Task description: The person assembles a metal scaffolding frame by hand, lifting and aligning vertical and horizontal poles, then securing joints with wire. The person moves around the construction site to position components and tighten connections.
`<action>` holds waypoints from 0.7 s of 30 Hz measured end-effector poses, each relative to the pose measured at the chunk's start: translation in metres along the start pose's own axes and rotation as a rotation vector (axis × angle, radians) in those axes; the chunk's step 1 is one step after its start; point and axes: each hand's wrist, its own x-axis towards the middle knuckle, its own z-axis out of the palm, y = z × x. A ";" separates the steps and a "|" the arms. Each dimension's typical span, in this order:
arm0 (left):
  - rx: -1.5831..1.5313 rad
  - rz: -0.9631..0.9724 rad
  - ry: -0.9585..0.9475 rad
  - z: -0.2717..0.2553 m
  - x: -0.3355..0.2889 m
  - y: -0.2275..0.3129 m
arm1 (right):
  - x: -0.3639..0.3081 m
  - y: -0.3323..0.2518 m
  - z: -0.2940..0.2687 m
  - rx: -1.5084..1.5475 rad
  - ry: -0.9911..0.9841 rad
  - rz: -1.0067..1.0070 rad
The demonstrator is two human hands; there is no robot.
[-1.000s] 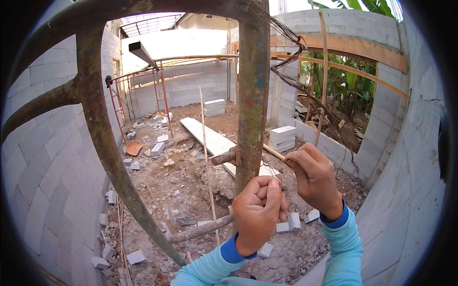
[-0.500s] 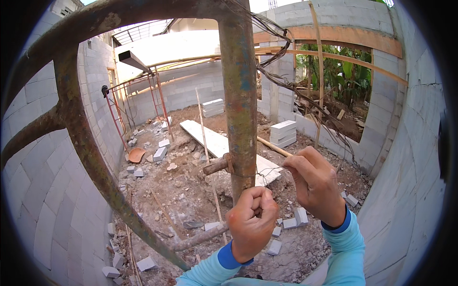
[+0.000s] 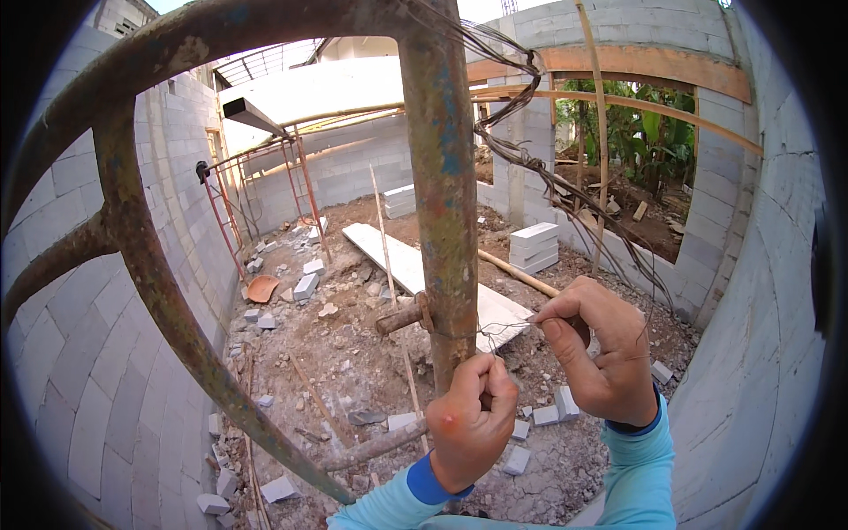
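Observation:
A thin wire (image 3: 505, 326) loops around the rusty, paint-flecked scaffold post (image 3: 439, 203), just below a short metal stub (image 3: 399, 318). My left hand (image 3: 473, 422) is closed in a pinch on the wire close to the post's right side. To the right, my right hand (image 3: 599, 352) pinches another stretch of the wire between thumb and fingertips. A thin strand also shows past the back of this hand. Higher on the post hangs a bundle of thin wires (image 3: 512, 110), trailing down to the right.
The curved scaffold frame (image 3: 163, 291) fills the left side. Below lie rubble, a white board (image 3: 384, 252), stacked light blocks (image 3: 534, 246) and an orange basin (image 3: 262, 288). Grey block walls (image 3: 760, 353) stand on both sides. Red scaffolding (image 3: 305, 190) is farther back.
My right hand has moved slightly right and down, drawing the wire out straighter from the post. My left hand keeps its pinch near the post. The view has shifted a little.

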 end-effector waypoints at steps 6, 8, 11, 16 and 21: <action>-0.050 0.071 0.002 -0.001 0.000 -0.009 | -0.022 -0.015 0.030 -0.013 0.101 -0.302; -0.208 0.041 -0.037 -0.007 0.003 -0.007 | -0.031 -0.014 0.031 -0.115 0.043 -0.382; -0.620 -0.318 -0.181 -0.023 0.005 0.006 | -0.043 -0.006 0.028 -0.183 -0.024 -0.386; -0.422 -0.369 -0.179 -0.024 0.011 0.019 | -0.030 0.005 0.014 0.039 -0.093 -0.198; -0.258 -0.242 -0.174 -0.017 0.004 0.011 | -0.008 0.031 0.026 0.286 -0.186 0.043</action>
